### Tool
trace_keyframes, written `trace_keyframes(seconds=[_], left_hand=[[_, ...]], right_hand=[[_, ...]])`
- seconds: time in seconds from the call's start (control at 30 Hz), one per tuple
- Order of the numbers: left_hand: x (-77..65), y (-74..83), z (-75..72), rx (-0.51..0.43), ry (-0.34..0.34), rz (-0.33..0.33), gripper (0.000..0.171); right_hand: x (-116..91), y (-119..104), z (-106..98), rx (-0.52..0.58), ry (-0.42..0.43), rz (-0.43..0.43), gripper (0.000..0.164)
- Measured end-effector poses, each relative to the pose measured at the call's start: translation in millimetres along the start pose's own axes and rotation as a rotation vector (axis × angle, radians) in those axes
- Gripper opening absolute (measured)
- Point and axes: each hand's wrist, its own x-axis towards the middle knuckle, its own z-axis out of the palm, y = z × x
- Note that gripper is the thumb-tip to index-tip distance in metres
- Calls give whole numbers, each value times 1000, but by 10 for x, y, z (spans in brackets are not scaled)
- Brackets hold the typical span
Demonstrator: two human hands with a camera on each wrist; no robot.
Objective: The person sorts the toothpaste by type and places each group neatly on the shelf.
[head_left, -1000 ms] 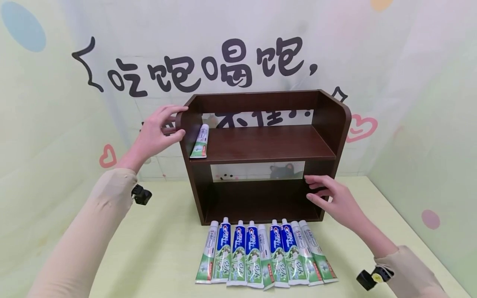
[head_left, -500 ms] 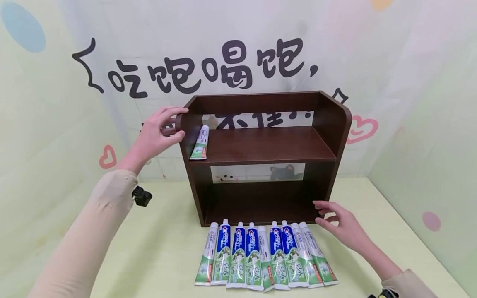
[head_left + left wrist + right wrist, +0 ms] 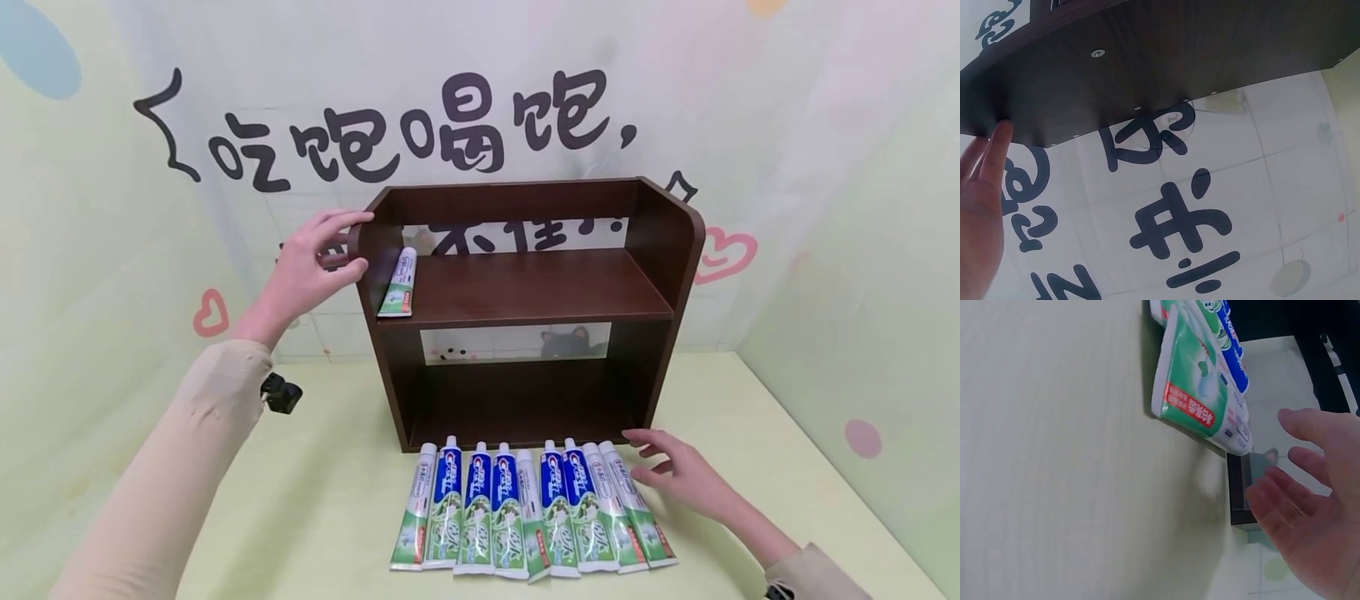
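A dark brown two-tier wooden shelf [image 3: 525,287] stands on the table. At its left side panel, my left hand [image 3: 303,262] touches the upper edge with loosely extended fingers; in the left wrist view the fingertips [image 3: 1002,134] meet the panel's dark outer face. One white-and-green toothpaste tube [image 3: 399,283] leans inside the upper tier at the left. Before the shelf lies a row of several toothpaste tubes [image 3: 477,512], some blue-and-green, some white-and-green. My right hand [image 3: 678,475], holding nothing, hovers beside the rightmost toothpaste tube [image 3: 637,504], fingers apart and slightly bent.
A pale yellow-green table [image 3: 315,500] bears everything. Behind rises a white backdrop [image 3: 480,50] with black lettering, and a side wall [image 3: 847,333] stands at the right. The lower tier [image 3: 517,404] opens toward the tube row.
My right hand has come down from the shelf's right side panel to the cap end of the rightmost toothpaste tube. The left hand keeps its place at the shelf; the view has shifted slightly.
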Motion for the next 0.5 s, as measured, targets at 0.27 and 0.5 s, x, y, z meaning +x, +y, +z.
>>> trace_keyframes(seconds=[0.27, 0.5], left_hand=[[-16, 25, -12, -3, 3, 4, 57], [-19, 15, -8, -2, 3, -5, 56]], right_hand=[[3, 62, 24, 61, -229, 38, 68], [-57, 37, 45, 116, -282, 86, 78]])
